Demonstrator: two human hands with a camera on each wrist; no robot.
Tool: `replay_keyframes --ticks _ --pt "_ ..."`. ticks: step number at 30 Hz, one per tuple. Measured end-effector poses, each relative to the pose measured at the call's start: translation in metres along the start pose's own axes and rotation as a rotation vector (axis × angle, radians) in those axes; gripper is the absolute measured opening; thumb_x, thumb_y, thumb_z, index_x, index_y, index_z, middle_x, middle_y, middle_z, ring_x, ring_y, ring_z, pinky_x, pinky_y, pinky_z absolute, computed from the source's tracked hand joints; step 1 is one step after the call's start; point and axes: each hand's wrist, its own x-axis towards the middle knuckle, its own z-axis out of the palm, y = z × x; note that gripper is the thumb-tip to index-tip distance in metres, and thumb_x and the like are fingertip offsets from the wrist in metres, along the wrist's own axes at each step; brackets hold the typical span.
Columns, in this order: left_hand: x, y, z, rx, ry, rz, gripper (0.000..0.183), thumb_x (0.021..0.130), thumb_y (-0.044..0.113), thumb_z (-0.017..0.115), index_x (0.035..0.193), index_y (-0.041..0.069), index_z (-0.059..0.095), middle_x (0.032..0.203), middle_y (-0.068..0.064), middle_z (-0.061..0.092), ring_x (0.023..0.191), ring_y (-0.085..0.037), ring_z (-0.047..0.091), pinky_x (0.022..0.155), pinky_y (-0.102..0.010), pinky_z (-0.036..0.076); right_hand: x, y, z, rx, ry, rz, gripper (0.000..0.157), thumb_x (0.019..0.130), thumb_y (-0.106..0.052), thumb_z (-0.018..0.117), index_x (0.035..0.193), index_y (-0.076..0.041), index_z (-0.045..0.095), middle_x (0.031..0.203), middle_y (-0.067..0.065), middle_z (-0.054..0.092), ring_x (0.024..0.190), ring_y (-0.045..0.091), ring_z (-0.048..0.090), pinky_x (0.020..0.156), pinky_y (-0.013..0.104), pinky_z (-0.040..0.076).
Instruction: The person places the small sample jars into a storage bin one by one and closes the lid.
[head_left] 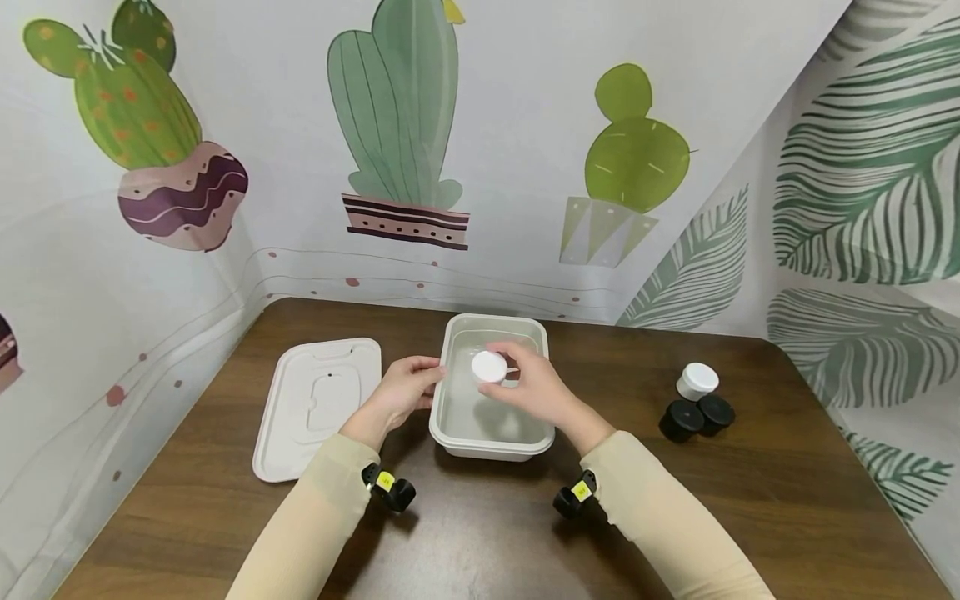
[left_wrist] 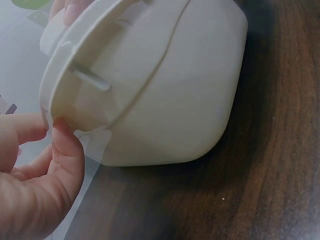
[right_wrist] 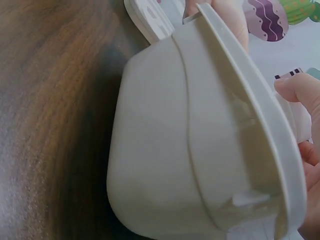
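Jar of white plastic (head_left: 489,367), small and round, mid-frame above a pale-grey rectangular plastic tub (head_left: 491,444).
I see the left hand (head_left: 405,390) pinching the tub's rim, the right hand (head_left: 534,388) pinching the jar's sides, probably its best hold; I judge it light, stiff, slightly slick.

Forearms (head_left: 315,508) forward, left fingers (left_wrist: 27,128) in a pinch, right fingers (head_left: 514,349) curved.

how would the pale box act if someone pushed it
The box would probably slide rather than tip, being low and broad on the table. Its smooth walls may feel slippery. The turned-out rim and evenly held shape suggest fairly stiff sides.
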Motion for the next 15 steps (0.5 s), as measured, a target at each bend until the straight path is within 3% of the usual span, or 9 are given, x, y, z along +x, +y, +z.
replay_keyframes --ticks 15 --pt "0.0006 -0.0018 -0.0001 -0.017 -0.004 0.005 0.038 0.094 0.01 0.056 0.126 -0.009 0.049 0.111 -0.025 0.059 0.078 -0.018 0.064 0.062 -0.025 0.055 0.0084 -0.0025 0.0068 0.048 -0.014 0.058 0.056 0.078 -0.013 0.076 0.127 0.001 0.053 0.118 0.017 0.06 0.098 0.029 0.063 0.086 0.041 0.053"
